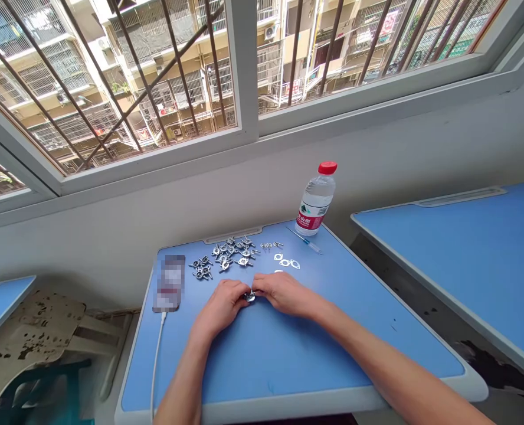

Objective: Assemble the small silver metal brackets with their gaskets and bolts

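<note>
While both hands meet over the blue desk [288, 369], the left hand [220, 307] and right hand [284, 294] curl inward, their fingertips [244, 287] pressed close and seemingly pinching a small shiny metal part [249, 297]; it sits between them just above the desktop, mostly hidden, so I cannot tell which way its long axis points; beyond lies a heap of winged metal fittings [229, 255], with flat metal rings [285, 262] to its right; a water bottle [315, 199], nearly full, stands at the far edge under a red cap [327, 167]; its red label [310, 219] bears Chinese characters too small to read surely; a slim pen-like tool [305, 241] lies beside it; a blurred-out phone [169, 283] trails a white cable [158, 366].
</note>
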`<state>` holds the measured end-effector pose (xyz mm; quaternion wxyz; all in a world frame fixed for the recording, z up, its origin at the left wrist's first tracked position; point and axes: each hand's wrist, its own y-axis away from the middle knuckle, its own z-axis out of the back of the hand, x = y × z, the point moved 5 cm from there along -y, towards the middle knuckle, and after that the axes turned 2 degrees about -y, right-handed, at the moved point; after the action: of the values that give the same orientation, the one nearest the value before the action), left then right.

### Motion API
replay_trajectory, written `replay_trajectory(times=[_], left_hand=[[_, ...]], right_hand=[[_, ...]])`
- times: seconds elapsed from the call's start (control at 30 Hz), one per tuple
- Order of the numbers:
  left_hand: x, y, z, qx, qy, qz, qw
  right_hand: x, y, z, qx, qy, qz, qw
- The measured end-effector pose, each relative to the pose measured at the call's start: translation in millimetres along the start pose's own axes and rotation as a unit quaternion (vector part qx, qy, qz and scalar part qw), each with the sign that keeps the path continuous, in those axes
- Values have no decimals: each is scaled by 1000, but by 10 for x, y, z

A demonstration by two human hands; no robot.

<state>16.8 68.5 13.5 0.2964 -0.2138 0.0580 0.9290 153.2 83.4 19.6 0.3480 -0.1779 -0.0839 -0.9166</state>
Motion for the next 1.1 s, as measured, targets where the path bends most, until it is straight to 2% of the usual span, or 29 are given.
replay_trajectory(times=[0.17, 0.57, 0.77, 0.93, 1.1], left_hand=[[4, 6, -13, -14, -6, 27, 1000], [-24, 8, -40, -25, -28, 48, 998], [-20, 7, -51, -25, -37, 40, 998], [-19, 7, -65, -20, -41, 29, 999], [-14, 12, -19, -23, -69, 7, 997]], right_hand=[[3, -3, -37, -22, 66, -40, 997], [86, -24, -107, -45, 138, -37, 989], [168, -12, -121, -12, 120, -72, 990], [210, 12, -126, -14, 109, -103, 989], [124, 79, -41, 2, 39, -79, 996]])
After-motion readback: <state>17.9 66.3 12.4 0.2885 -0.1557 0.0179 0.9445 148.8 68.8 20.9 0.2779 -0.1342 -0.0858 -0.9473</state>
